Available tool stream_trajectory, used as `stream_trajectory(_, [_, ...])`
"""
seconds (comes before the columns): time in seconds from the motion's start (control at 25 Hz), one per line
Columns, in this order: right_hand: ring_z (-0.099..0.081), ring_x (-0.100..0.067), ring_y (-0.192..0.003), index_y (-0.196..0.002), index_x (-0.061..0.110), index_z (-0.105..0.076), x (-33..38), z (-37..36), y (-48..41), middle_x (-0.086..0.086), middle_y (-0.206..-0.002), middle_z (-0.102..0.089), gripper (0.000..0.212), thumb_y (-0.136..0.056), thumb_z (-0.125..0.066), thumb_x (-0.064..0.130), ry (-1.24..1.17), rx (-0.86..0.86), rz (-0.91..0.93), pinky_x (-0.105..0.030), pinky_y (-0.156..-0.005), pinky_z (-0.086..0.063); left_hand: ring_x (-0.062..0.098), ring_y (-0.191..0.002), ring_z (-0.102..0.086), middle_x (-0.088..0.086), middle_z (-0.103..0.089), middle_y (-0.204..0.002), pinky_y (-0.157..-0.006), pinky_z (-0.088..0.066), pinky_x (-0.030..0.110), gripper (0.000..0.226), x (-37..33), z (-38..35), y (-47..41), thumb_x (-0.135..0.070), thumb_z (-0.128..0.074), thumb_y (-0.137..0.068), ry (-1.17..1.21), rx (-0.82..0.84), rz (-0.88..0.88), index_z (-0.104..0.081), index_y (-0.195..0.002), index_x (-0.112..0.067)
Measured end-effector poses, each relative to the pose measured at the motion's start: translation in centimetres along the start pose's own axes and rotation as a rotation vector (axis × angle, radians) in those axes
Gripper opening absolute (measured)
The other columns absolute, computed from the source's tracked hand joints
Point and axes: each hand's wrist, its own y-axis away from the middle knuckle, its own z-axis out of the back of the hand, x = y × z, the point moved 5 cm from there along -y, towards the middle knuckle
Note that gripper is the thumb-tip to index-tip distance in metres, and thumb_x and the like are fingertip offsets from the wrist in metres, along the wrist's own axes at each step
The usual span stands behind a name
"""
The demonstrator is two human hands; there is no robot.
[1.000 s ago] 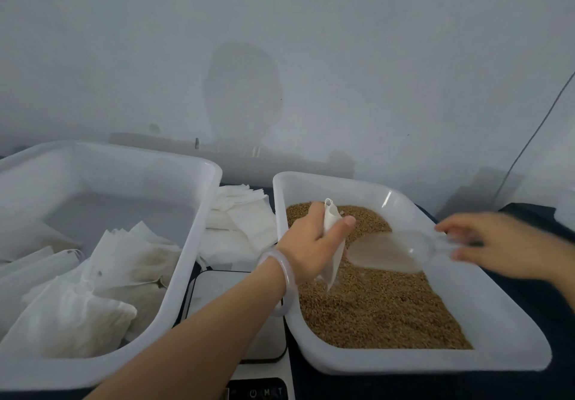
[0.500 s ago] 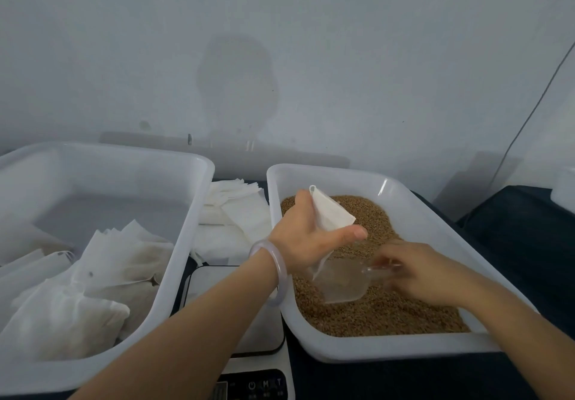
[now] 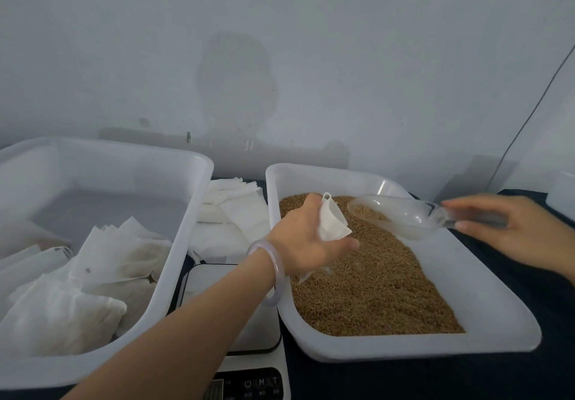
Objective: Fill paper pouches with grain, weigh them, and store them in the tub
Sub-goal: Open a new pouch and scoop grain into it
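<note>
Your left hand [image 3: 306, 241] is pinching an open paper pouch [image 3: 331, 224] over the grain [image 3: 373, 281] in the white tray [image 3: 485, 300]. Your right hand [image 3: 510, 228] is gripping a clear scoop [image 3: 404, 216] (a little grain inside) just beside the pouch. Filled pouches [image 3: 93, 275] are lying in the tub [image 3: 183, 244], left of the scale [image 3: 214, 281].

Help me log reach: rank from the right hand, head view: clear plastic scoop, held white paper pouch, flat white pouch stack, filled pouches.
1. Clear plastic scoop: right hand grips it.
2. White paper pouch: in left hand.
3. Flat pouch stack: left of grain tub.
4. Filled pouches: in left tub.
</note>
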Motion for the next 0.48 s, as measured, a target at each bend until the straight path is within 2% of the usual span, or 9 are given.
stream_trajectory(0.08, [-0.056,0.016,-0.099,-0.096,0.066,-0.059,0.8,1.4,-0.2,0.04,-0.101,-0.061,0.034,-0.063,-0.058,0.059,-0.014,-0.015,0.018,-0.018,-0.088,-0.047,0.001,-0.072,-0.052,-0.014,-0.052,-0.082,-0.057,-0.039,0.022,0.052,-0.1,0.0,0.0,-0.069,-0.065,-0.063,0.004,-0.002,-0.005,-0.039,-0.091,-0.033])
stream_trajectory(0.16, [-0.056,0.017,-0.098,-0.1,0.066,-0.057,1.6,2.0,-0.4,0.039,-0.1,-0.062,0.039,-0.061,-0.056,0.061,0.0,0.002,0.064,-0.017,-0.085,-0.048,0.0,-0.072,-0.052,-0.015,-0.053,-0.081,-0.058,-0.039,0.023,0.051,-0.3,0.0,0.1,-0.07,-0.065,-0.062,0.002,0.002,-0.012,-0.04,-0.089,-0.035])
stream_trajectory(0.24, [-0.057,0.014,-0.098,-0.1,0.063,-0.059,2.7,2.3,-0.5,0.035,-0.101,-0.064,0.036,-0.065,-0.059,0.055,0.025,0.029,0.089,-0.021,-0.086,-0.046,0.001,-0.072,-0.051,-0.016,-0.052,-0.08,-0.058,-0.037,0.024,0.048,-0.4,0.0,0.1,-0.069,-0.066,-0.062,-0.012,0.014,-0.014,-0.039,-0.085,-0.036])
stream_trajectory(0.28, [-0.059,0.011,-0.098,-0.098,0.062,-0.061,3.2,2.4,-0.4,0.031,-0.1,-0.066,0.032,-0.07,-0.064,0.048,0.04,0.041,0.1,-0.021,-0.087,-0.044,0.002,-0.071,-0.05,-0.015,-0.051,-0.079,-0.057,-0.036,0.025,0.049,-0.4,0.0,0.2,-0.069,-0.066,-0.062,-0.032,0.024,-0.011,-0.037,-0.082,-0.036])
stream_trajectory(0.36, [-0.062,0.002,-0.095,-0.096,0.062,-0.057,3.9,2.6,-0.4,0.025,-0.096,-0.067,0.04,-0.078,-0.07,0.029,0.124,0.004,0.163,-0.021,-0.087,-0.04,0.005,-0.071,-0.051,-0.014,-0.05,-0.078,-0.057,-0.038,0.027,0.05,-0.5,-0.2,0.2,-0.07,-0.066,-0.062,-0.104,0.052,-0.016,-0.034,-0.081,-0.036])
stream_trajectory(0.4, [-0.062,0.0,-0.093,-0.099,0.059,-0.054,4.5,2.6,-0.4,0.024,-0.096,-0.066,0.041,-0.082,-0.07,0.025,0.202,-0.027,0.204,-0.025,-0.089,-0.04,0.007,-0.072,-0.052,-0.013,-0.051,-0.079,-0.058,-0.041,0.028,0.052,-0.6,-0.4,0.3,-0.07,-0.066,-0.061,-0.141,0.067,-0.021,-0.035,-0.084,-0.036])
stream_trajectory(0.48, [-0.061,-0.007,-0.091,-0.104,0.05,-0.057,5.8,2.6,-0.4,0.023,-0.097,-0.063,0.028,-0.084,-0.062,0.032,0.338,-0.098,0.288,-0.038,-0.097,-0.033,0.012,-0.077,-0.055,-0.012,-0.054,-0.083,-0.064,-0.048,0.033,0.062,-0.7,-0.5,0.3,-0.072,-0.065,-0.059,-0.189,0.074,-0.011,-0.038,-0.099,-0.033])
